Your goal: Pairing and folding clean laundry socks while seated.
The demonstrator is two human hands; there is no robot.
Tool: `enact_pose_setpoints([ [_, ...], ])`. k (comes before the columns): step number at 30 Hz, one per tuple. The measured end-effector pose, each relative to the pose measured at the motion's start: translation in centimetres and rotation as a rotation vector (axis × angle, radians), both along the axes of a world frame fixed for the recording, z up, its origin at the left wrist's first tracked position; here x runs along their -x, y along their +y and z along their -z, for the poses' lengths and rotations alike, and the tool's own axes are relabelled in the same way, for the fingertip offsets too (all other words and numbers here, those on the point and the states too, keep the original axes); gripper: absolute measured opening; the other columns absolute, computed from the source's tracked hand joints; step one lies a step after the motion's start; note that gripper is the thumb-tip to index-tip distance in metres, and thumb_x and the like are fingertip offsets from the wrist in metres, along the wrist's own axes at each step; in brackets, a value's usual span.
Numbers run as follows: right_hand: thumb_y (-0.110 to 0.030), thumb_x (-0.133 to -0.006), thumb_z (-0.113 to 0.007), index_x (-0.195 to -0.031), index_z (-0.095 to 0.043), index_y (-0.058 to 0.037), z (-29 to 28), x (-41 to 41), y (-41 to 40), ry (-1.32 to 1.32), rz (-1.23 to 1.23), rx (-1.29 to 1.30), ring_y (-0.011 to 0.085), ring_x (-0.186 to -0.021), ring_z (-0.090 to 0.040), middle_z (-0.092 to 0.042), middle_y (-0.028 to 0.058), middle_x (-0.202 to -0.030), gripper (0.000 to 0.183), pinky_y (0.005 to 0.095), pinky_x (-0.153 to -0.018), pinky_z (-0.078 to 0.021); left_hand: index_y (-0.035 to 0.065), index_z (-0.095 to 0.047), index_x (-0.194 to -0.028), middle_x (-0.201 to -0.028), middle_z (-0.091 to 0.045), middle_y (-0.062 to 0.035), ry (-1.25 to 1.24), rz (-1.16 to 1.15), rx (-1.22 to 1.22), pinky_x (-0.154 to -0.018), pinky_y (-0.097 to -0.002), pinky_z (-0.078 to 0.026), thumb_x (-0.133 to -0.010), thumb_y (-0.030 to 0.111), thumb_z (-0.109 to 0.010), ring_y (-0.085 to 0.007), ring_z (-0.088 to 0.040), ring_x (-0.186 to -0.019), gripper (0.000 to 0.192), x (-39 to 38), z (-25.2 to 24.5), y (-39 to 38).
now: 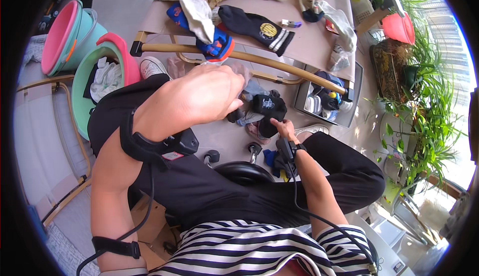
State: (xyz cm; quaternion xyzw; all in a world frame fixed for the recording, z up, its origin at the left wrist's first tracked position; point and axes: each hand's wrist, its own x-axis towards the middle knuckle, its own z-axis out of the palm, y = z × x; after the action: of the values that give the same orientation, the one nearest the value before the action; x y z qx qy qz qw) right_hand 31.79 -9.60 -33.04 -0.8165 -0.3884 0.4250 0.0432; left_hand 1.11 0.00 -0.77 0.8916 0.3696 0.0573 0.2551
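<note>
My right hand (286, 130) pinches the edge of a black sock (270, 125), low over the floor. Beside that sock lies another black fabric piece with a white print (266, 103), among several socks in a loose pile (249, 118). My left hand (204, 92) is raised in front of the folding chair, fingers bent and mostly turned from view. Thin translucent plastic (241, 70) shows just behind its knuckles; whether the fingers grip it is hidden. A blue sock with an orange edge (215, 47) hangs over the chair's wooden rail (277, 64), close beyond this hand.
A long black sock (258, 27) and other socks lie on the beige fabric seat (239, 10). A grey bin (299, 100) holds socks at right. Green and pink basins (80, 100) and buckets (63, 38) stand left. A wheeled stool (243, 171) is between my legs; plants (430, 126) line the right.
</note>
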Motion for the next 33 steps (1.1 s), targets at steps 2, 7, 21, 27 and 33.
enact_pose_setpoints([
  [2, -0.038, -0.063, -0.071, -0.082, -0.062, 0.0013, 1.4, 0.6, 0.6, 0.016, 0.167, -0.036, 0.0281, -0.075, -0.061, -0.063, 0.0162, -0.078, 0.045, 0.0329, -0.07, -0.0466, -0.0018, -0.051, -0.085, -0.077, -0.058, -0.0188, 0.0, -0.024, 0.029, -0.07, -0.0411, -0.044, -0.077, 0.02, -0.059, -0.0347, -0.056, -0.078, 0.024, 0.8, 0.3, -0.3],
  [7, -0.023, -0.062, -0.06, -0.065, -0.048, 0.0009, -3.3, 2.7, 2.4, 0.02, -0.078, -0.276, 0.0295, -0.057, -0.052, -0.051, 0.018, -0.059, 0.027, 0.038, -0.059, -0.0426, -0.0009, -0.051, -0.093, -0.082, -0.058, -0.0167, 0.028, -0.024, -0.193, -0.074, -0.0396, -0.044, -0.078, 0.019, -0.059, -0.0327, -0.056, -0.085, 0.027, 4.2, 2.8, -3.1],
  [21, 0.003, -0.072, -0.057, -0.077, -0.049, -0.0037, -27.2, 7.0, 5.1, 0.982, -0.732, -0.16, 0.0046, -0.076, -0.049, -0.056, 0.0, -0.08, 0.011, 0.0207, -0.068, -0.0411, -0.0015, -0.052, -0.099, -0.076, -0.058, -0.0166, -0.134, 0.151, 0.559, -0.066, -0.0362, -0.045, -0.065, 0.017, -0.07, -0.0314, -0.058, -0.074, 0.043, -2.4, 3.4, -3.3],
  [27, -0.008, -0.078, -0.056, -0.085, -0.054, 0.0006, -20.8, 1.5, 6.2, 0.478, -0.438, -0.468, 0.0116, -0.07, -0.057, -0.059, 0.0047, -0.074, 0.011, 0.025, -0.065, -0.0459, -0.0035, -0.057, -0.087, -0.071, -0.059, -0.0111, -0.294, -0.346, 0.651, -0.065, -0.0285, -0.044, -0.069, 0.017, -0.067, -0.0143, -0.055, -0.066, 0.029, 1.9, 0.2, -1.5],
  [33, -0.016, -0.079, -0.058, -0.092, -0.056, 0.0007, -9.4, -2.2, 1.1, 0.738, -0.204, 0.198, 0.016, -0.07, -0.061, -0.06, 0.0057, -0.081, 0.022, 0.0252, -0.063, -0.0494, -0.003, -0.055, -0.093, -0.079, -0.059, -0.0165, 0.113, -0.324, 0.196, -0.065, -0.0331, -0.044, -0.071, 0.021, -0.068, -0.0289, -0.056, -0.071, 0.035, 3.7, 0.1, -0.7],
])
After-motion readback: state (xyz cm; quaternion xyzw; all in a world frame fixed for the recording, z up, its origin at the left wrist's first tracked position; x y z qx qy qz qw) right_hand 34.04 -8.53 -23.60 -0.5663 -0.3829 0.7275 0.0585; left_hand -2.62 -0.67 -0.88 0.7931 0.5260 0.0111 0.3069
